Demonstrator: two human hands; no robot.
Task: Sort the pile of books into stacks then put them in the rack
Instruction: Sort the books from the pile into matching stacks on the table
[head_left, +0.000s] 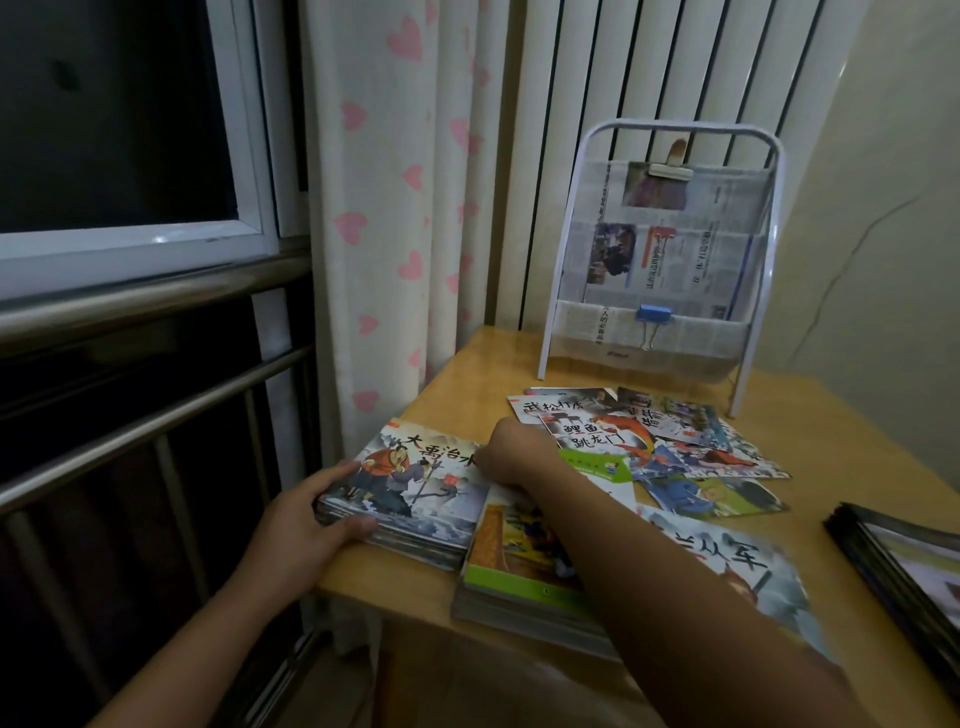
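Note:
A stack of picture books (415, 493) lies at the table's left front corner. My left hand (306, 525) grips its near left edge, thumb on the cover and fingers along the side. My right hand (511, 449) is curled at the stack's far right corner and touches it; its fingers are hidden. A second stack with a green-edged cover (519, 566) sits right of it, under my right forearm. Loose books (670, 441) lie scattered in the middle of the table. The white rack (660, 260), lined with newspaper, stands at the back.
A dark pile of books (904, 566) lies at the right edge of the wooden table (478, 364). A blue binder clip (653, 314) hangs on the rack. A heart-print curtain (395, 208), a window and metal rails stand to the left.

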